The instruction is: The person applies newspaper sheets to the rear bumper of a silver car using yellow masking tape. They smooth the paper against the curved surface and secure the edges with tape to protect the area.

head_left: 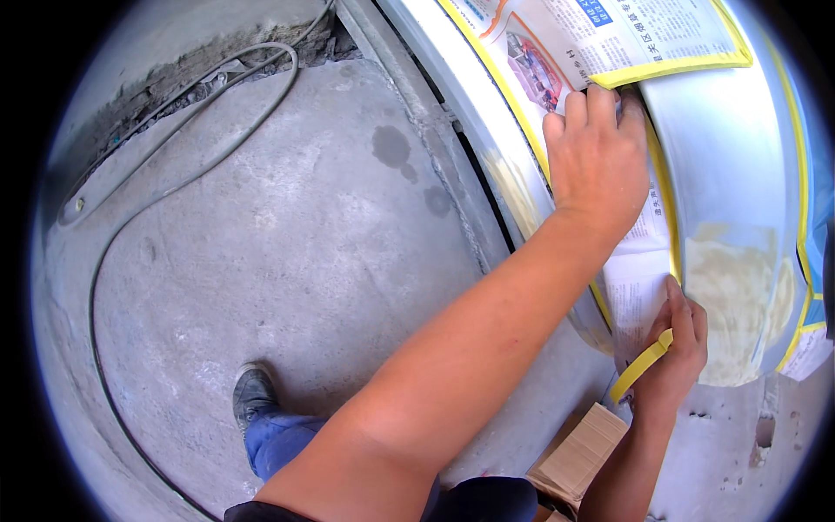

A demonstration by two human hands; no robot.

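My left hand (600, 157) reaches up onto a curved, silvery-white vehicle body panel (718, 148). Its fingers are bent and closed at the edge of the printed newspaper (639, 296), and their tips are partly hidden. Lower down, my right hand (683, 352) is closed, with a roll of yellow masking tape (642, 365) hanging in it and its fingertips at the strip's lower end. Yellow tape runs along both long edges of this newspaper strip. Above my left hand, another newspaper sheet (687, 39) is bordered with yellow tape.
A cardboard box (578, 452) stands on the concrete floor (304, 217) beside my right forearm. A grey hose (96, 339) curves along the left side. My shoe (254, 391) is at lower left. Blue sheeting (818, 200) edges the panel at far right.
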